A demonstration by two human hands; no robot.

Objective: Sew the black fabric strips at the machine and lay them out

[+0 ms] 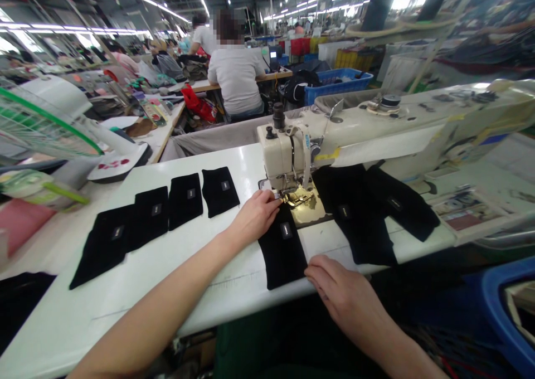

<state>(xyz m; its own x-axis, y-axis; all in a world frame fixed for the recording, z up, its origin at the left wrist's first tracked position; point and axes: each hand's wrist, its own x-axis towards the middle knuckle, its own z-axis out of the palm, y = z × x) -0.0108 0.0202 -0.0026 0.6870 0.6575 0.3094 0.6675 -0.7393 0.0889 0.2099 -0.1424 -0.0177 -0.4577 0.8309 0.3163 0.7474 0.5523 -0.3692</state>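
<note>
Looks light and limp; probably handles best from both ends of black cloth, with right hand pinched on near-right corner, left hand at far end, grip unclear.

The left edge cuts off the fan and a dark cloth; the right edge crops a blue basket. The labels carry lettering too small to read.
</note>
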